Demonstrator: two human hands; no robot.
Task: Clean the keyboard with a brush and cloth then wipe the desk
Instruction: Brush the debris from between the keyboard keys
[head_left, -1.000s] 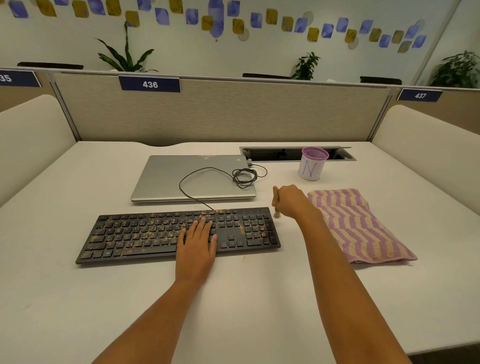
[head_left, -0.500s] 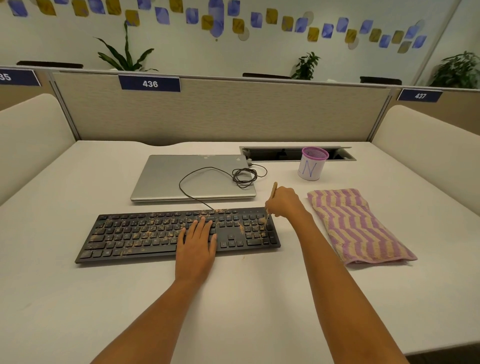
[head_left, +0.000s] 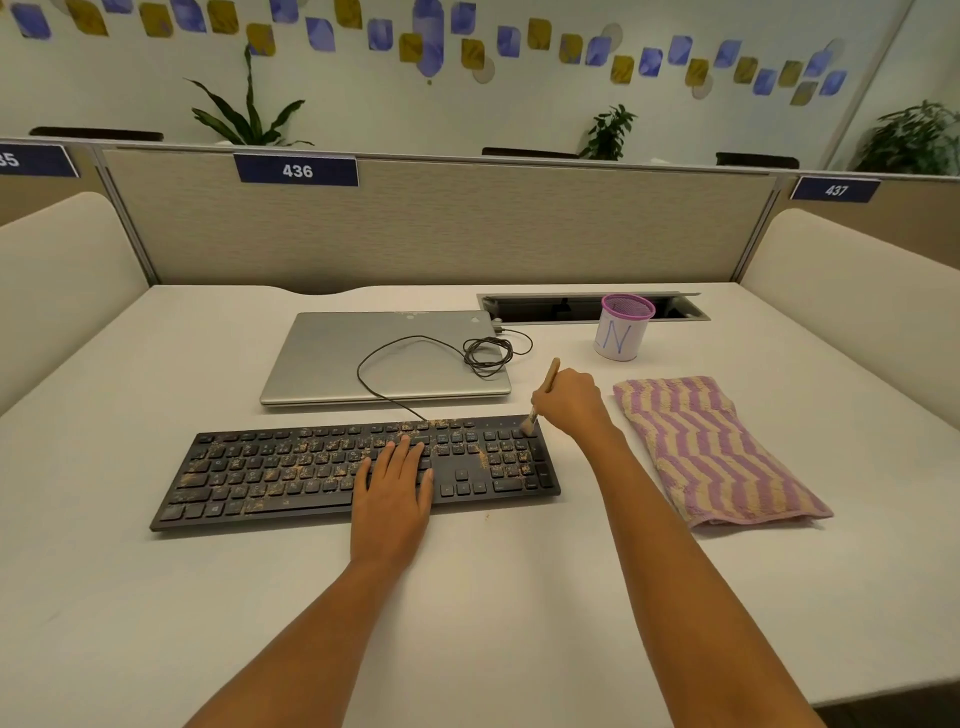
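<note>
A black keyboard (head_left: 270, 475) strewn with brown crumbs lies across the white desk (head_left: 519, 597). My left hand (head_left: 392, 491) rests flat on its keys right of the middle, fingers straight. My right hand (head_left: 574, 400) grips a small wooden-handled brush (head_left: 551, 371). The brush bristles touch the keyboard's far right corner. A folded cloth (head_left: 711, 449) with pink and cream stripes lies to the right of the keyboard, untouched.
A closed silver laptop (head_left: 363, 358) sits behind the keyboard with the coiled black cable (head_left: 485, 353) on its lid. A white cup with a purple rim (head_left: 623, 332) stands by the cable slot (head_left: 571, 306). Partitions wall the desk at the back and sides.
My right hand turned the brush bristles-down and brought it from beside the keyboard onto its right end, then up to the far right corner. My left hand stayed still.
</note>
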